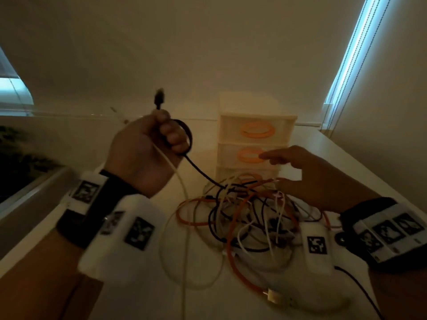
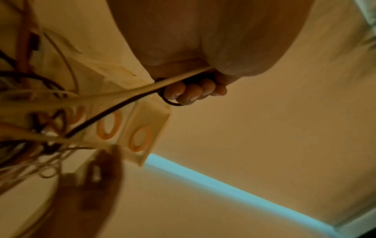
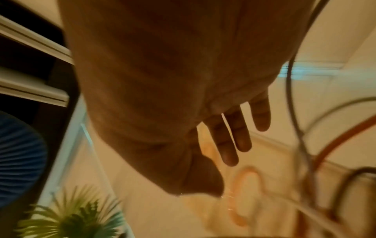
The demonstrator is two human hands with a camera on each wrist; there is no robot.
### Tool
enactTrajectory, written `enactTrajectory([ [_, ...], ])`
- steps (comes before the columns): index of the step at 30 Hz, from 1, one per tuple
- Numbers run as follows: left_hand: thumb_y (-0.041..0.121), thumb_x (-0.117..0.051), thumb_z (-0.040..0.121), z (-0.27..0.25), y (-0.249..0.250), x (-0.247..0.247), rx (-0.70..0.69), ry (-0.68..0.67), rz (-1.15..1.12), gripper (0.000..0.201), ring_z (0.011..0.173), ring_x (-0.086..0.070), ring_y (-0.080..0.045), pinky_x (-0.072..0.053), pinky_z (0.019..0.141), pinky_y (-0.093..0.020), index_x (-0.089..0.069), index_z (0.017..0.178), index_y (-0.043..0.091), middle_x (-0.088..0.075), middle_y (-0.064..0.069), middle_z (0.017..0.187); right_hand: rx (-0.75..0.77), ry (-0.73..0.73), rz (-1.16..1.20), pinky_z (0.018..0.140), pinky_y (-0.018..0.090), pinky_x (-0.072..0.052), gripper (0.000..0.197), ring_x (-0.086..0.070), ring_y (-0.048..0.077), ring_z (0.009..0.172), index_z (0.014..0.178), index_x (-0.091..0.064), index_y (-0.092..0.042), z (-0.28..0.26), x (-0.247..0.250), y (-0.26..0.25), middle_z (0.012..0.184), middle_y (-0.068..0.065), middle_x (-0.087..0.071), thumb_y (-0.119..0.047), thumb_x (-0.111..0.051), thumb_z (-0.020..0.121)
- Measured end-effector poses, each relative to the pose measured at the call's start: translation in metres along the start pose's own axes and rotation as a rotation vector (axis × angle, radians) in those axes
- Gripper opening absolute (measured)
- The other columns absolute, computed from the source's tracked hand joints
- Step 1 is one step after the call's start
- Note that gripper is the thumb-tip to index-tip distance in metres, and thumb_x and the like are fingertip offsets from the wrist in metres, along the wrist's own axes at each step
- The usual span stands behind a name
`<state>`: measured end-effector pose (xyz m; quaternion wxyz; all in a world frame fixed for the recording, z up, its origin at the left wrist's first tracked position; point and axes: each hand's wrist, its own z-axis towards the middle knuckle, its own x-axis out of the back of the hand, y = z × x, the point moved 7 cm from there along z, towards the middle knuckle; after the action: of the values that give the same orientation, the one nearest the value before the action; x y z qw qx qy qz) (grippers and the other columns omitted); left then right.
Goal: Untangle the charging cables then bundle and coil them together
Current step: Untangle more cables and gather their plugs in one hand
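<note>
We take the drawer unit [image 1: 256,132], the three-tier box with orange ring handles at the back of the table [image 1: 346,162], as our landmark. In front of it lies the tangle of cables [image 1: 249,213]: white, black and orange strands crossing one another, still unsorted.

To the left of the drawer unit and raised above the tangle, the left hand [image 1: 147,153] is clenched round a black cable [image 1: 198,169] and a white cable [image 1: 178,179]. The black plug [image 1: 160,98] stands up out of the fist, and a small black loop shows beside the fingers [image 2: 191,93]. We judge the height deliberate: lifting the freed ends draws each strand taut out of the heap, so its path through the knot can be read.

Directly in front of the drawer unit, the right hand [image 1: 307,172] hovers over the far edge of the tangle with fingers [image 3: 230,145] straight and parted, holding nothing. We read this as a reach to pick out or steady a strand.

An orange cable [image 1: 233,245] curves toward us, its plug [image 1: 272,296] lying farthest from the drawer unit.
</note>
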<state>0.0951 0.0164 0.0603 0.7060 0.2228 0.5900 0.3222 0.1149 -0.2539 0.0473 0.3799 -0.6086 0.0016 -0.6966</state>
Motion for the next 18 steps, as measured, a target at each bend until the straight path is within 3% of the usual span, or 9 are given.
enactTrajectory([
  [2, 0.017, -0.048, 0.083, -0.011, -0.018, -0.026, 0.026, -0.076, 0.058, 0.01, 0.056, -0.035, -0.012, -0.029, 0.053, -0.023, -0.046, 0.073, 0.017, -0.033, 0.004, 0.065, 0.04, 0.156, 0.063, 0.096, 0.016, -0.047, 0.047, -0.056, -0.004, 0.11, 0.126, -0.06, -0.038, -0.003, 0.023, -0.021, 0.118, -0.014, -0.059, -0.018, -0.073, 0.085],
  [4, 0.02, -0.048, 0.087, -0.015, -0.034, -0.033, 0.049, -0.106, 0.095, 0.013, 0.057, -0.035, -0.012, -0.03, 0.054, -0.024, -0.045, 0.074, 0.016, -0.032, 0.003, 0.067, 0.061, 0.247, 0.327, 0.089, 0.017, -0.053, 0.036, -0.065, 0.0, 0.101, 0.118, -0.065, -0.03, -0.006, 0.03, -0.048, 0.107, -0.01, -0.069, -0.014, -0.07, 0.086],
  [6, 0.021, -0.044, 0.093, -0.015, -0.043, -0.031, 0.106, -0.097, 0.062, 0.018, 0.058, -0.035, -0.013, -0.03, 0.055, -0.024, -0.045, 0.075, 0.016, -0.032, 0.002, 0.068, 0.053, 0.166, 0.541, 0.085, 0.026, -0.057, 0.027, -0.068, 0.01, 0.098, 0.113, -0.061, -0.028, -0.006, 0.007, -0.072, 0.104, -0.004, -0.072, -0.013, -0.067, 0.09],
  [9, 0.022, -0.038, 0.1, -0.019, -0.047, -0.035, 0.125, -0.121, 0.023, 0.027, 0.058, -0.036, -0.013, -0.032, 0.055, -0.024, -0.046, 0.076, 0.016, -0.034, 0.002, 0.068, -0.022, -0.059, 0.618, 0.082, 0.038, -0.059, 0.016, -0.071, 0.018, 0.092, 0.108, -0.054, -0.029, -0.01, -0.048, -0.084, 0.101, 0.001, -0.074, -0.018, -0.059, 0.097],
  [11, 0.02, -0.037, 0.1, -0.017, -0.043, -0.029, 0.136, -0.1, -0.025, 0.026, 0.057, -0.037, -0.012, -0.032, 0.054, -0.023, -0.045, 0.076, 0.016, -0.034, 0.003, 0.068, -0.033, -0.18, 0.629, 0.069, 0.036, -0.061, 0.007, -0.073, 0.021, 0.076, 0.107, -0.056, -0.025, -0.013, -0.07, -0.081, 0.085, 0.004, -0.075, -0.022, -0.054, 0.1],
  [13, 0.016, -0.039, 0.095, -0.012, -0.035, -0.022, 0.146, -0.072, -0.089, 0.021, 0.055, -0.037, -0.012, -0.034, 0.052, -0.022, -0.046, 0.075, 0.017, -0.034, 0.004, 0.067, -0.019, -0.223, 0.561, 0.057, 0.028, -0.056, 0.017, -0.07, 0.018, 0.063, 0.097, -0.064, -0.019, -0.011, -0.074, -0.068, 0.075, 0.005, -0.07, -0.025, -0.049, 0.103],
  [15, 0.013, -0.041, 0.088, -0.009, -0.025, -0.015, 0.132, -0.048, -0.162, 0.016, 0.055, -0.038, -0.01, -0.034, 0.051, -0.021, -0.047, 0.073, 0.018, -0.036, 0.005, 0.066, -0.016, -0.201, 0.519, 0.054, 0.023, -0.051, 0.026, -0.066, 0.014, 0.058, 0.089, -0.068, -0.016, -0.005, -0.068, -0.056, 0.068, 0.0, -0.067, -0.025, -0.047, 0.103],
  [18, 0.013, -0.041, 0.086, -0.007, -0.016, -0.014, 0.128, -0.087, -0.217, 0.015, 0.054, -0.038, -0.008, -0.032, 0.051, -0.018, -0.047, 0.073, 0.019, -0.037, 0.007, 0.065, -0.02, -0.155, 0.414, 0.057, 0.021, -0.049, 0.026, -0.06, 0.009, 0.056, 0.084, -0.068, -0.024, 0.004, -0.063, -0.042, 0.065, -0.006, -0.064, -0.025, -0.05, 0.102],
])
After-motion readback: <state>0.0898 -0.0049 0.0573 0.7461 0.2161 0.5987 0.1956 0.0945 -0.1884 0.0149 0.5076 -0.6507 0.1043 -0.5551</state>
